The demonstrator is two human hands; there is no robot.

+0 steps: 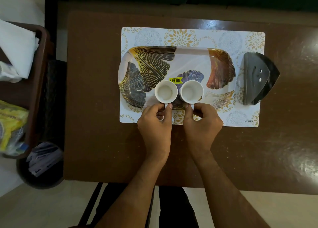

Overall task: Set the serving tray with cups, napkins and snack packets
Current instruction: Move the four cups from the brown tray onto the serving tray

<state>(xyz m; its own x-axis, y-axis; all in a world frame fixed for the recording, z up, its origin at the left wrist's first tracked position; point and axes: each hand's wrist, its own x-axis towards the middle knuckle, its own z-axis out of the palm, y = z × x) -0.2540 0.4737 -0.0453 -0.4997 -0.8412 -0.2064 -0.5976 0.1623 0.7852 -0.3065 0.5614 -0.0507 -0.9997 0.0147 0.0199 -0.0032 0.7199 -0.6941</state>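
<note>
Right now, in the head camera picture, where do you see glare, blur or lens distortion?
Head view: glare shines on the dark table at the right and far edge; the yellow packets and white napkins at the left border are blurred; straight edges bow slightly, as on the placemat; the cups and both hands, left hand and right hand, look sharp.
</note>
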